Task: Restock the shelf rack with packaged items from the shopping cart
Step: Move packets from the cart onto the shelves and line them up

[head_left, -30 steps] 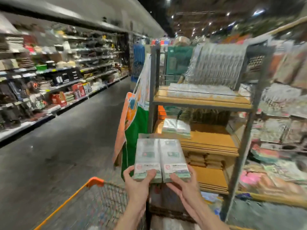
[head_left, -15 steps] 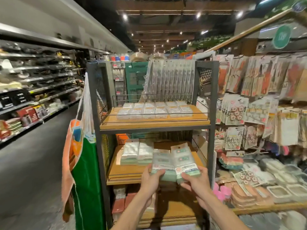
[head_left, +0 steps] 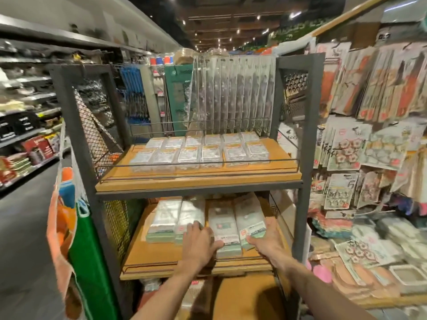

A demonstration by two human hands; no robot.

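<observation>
Two packs point(head_left: 222, 225) are being set on mid shelf point(head_left: 159, 256) beside stocked pair point(head_left: 166, 215), L hand point(head_left: 199, 242) & R hand point(head_left: 266, 241) fingers clamped on near ends, prob. for alignment.

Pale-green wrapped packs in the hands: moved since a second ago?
Yes. The two pale-green wrapped packs went forward, from in front of the dark metal rack onto its middle wooden shelf, right of the two stocked packs.
</observation>
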